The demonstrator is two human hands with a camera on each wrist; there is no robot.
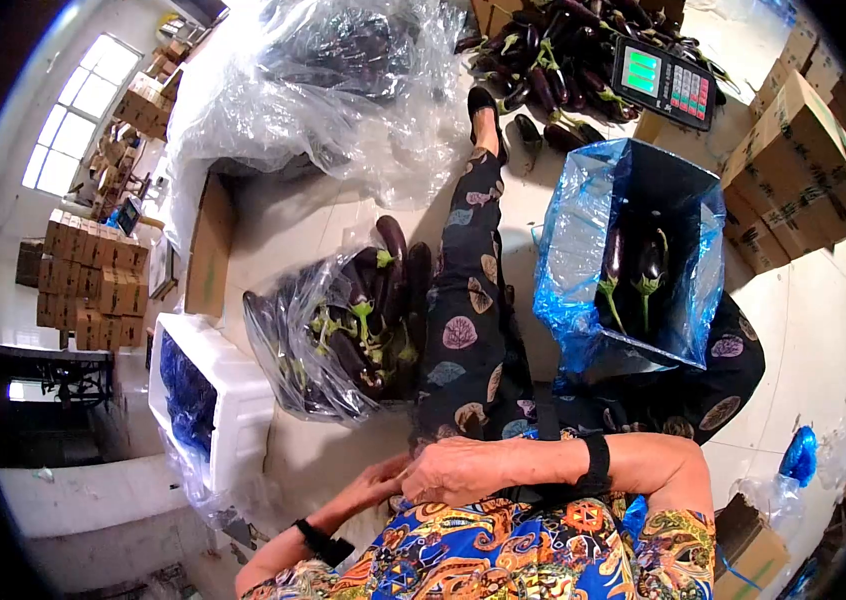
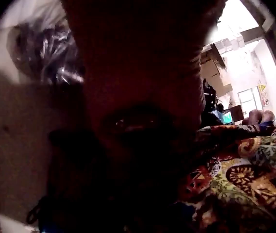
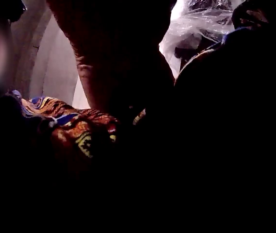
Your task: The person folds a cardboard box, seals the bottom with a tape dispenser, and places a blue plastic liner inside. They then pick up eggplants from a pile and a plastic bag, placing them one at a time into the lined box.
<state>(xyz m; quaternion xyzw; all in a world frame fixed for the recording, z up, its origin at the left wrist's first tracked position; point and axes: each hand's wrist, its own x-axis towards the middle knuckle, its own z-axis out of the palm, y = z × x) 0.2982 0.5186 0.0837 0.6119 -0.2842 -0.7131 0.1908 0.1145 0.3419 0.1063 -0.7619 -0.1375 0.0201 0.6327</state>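
Observation:
Both hands are together at the waist, in front of the patterned shirt (image 1: 533,540). The left hand (image 1: 375,484) reaches in from the left, its fingers running up against the right hand (image 1: 455,470). The right hand is back-up and loosely bent, its fingertips partly hidden. No object shows in either hand; both wrist views are very dark. Ahead of the hands, between the legs and to the right, a box lined with blue plastic (image 1: 558,290) holds a few eggplants (image 1: 649,272). Left of the legs lies a clear plastic bag (image 1: 288,340) with more eggplants (image 1: 393,245).
A big eggplant pile (image 1: 553,75) lies at the back, beside a scale display (image 1: 663,82). Cartons (image 1: 793,170) stand at right. A white foam box (image 1: 243,400) is at left, and clear plastic sheeting (image 1: 363,150) covers more eggplants behind it. The outstretched leg (image 1: 463,300) divides the floor.

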